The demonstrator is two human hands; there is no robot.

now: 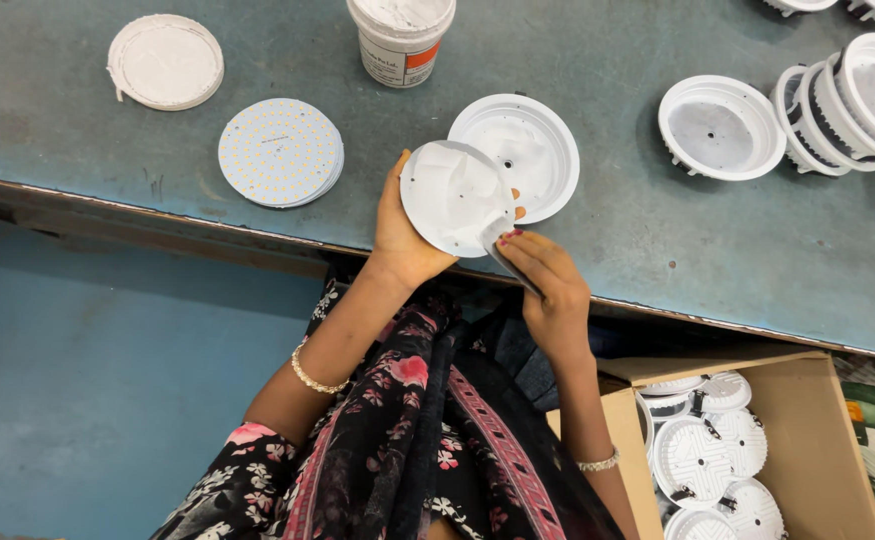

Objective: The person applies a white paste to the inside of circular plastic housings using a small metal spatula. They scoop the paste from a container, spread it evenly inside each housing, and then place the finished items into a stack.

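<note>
The left hand (402, 235) has its grip clenched around a white round housing (455, 197), tilted just above the tabletop (607, 240) edge. The right hand (549, 280) — directly right of the housing — pinches a small spreader (505, 262) against its lower rim.

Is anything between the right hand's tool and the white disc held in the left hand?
Nothing visible. The right hand holds a thin tool whose tip already meets the white disc held up by the left hand above the table.
</note>
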